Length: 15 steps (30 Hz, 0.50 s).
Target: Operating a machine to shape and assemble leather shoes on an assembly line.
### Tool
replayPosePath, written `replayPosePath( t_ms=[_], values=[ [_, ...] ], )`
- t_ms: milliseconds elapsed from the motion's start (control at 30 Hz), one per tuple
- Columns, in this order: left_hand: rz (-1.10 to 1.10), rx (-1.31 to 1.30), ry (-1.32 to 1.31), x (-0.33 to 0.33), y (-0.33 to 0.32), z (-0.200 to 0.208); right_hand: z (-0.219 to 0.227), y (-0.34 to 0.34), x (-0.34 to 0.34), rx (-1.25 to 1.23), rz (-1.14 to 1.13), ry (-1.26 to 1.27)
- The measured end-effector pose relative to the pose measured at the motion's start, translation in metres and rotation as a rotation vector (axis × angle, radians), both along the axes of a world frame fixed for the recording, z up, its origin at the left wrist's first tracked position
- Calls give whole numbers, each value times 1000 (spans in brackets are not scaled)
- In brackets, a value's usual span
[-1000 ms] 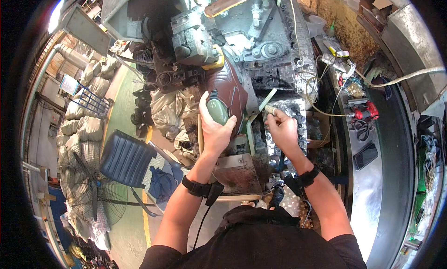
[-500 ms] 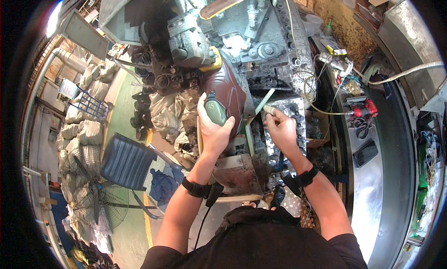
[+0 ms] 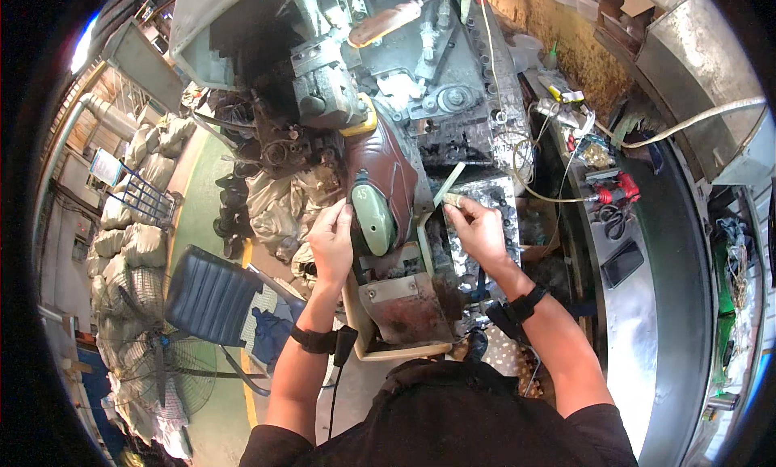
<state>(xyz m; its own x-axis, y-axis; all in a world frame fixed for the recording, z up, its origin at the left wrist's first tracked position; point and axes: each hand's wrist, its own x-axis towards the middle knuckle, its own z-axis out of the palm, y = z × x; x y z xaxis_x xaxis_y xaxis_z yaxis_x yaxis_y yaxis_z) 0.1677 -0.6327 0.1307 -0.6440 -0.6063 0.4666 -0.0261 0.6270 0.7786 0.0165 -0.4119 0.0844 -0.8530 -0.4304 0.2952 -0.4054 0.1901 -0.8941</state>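
A brown leather shoe upper is stretched over a green shoe last, whose rounded heel end faces me. The toe end sits under a yellow-edged clamp of the machine. Beside the last's left edge is my left hand, thumb and fingers pinched together at the upper's rim; what they grip, if anything, is hidden. To the right, apart from the shoe, my right hand pinches a small pale piece. A pale green strip stands just beyond those fingertips.
A wooden-handled tool lies on the machine top. At right, a red power tool, scissors and a dark phone rest on a metal bench. A black chair and a wire fan stand at left.
My left hand has come off the last's heel end and moved left to its edge, now pinched. The right hand shifts slightly left and lower, still holding the pale piece.
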Motion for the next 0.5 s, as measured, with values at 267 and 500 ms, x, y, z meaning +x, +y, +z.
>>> replayPosePath(
  t_ms=[267, 500],
  values=[
    [-114, -31, 35, 3, -5, 6, -9, -3, -1, 9, -57, 93],
    [-133, -246, 31, 3, -17, 12, -8, -9, -2, 37, -101, 99]
  ],
)
